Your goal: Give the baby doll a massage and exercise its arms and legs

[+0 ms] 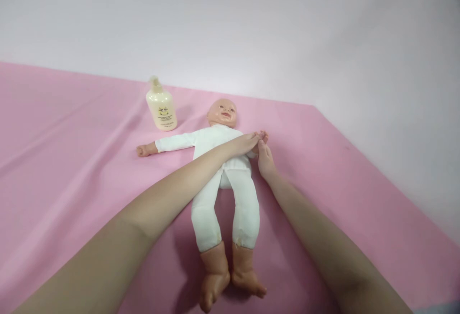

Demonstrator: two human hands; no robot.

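Observation:
A baby doll (246, 199) in a white cloth suit lies on its back with its head away from me. My left arm crosses over its body, and my left hand (246, 144) is closed about the doll's hand (265, 136) on the right. From the near right, my right hand (266, 159) is closed on that same small hand, its fingertips meeting those of my left. Much of the doll's forearm there is hidden behind my hands. On the other side, the doll's other arm (176, 141) stretches out to the left.
A cream pump bottle (162, 108) with a printed label stands upright beyond the doll's outstretched arm. Pink cloth (89, 161) with some creases lies under everything. Past its far and right edges is a white surface (230, 31).

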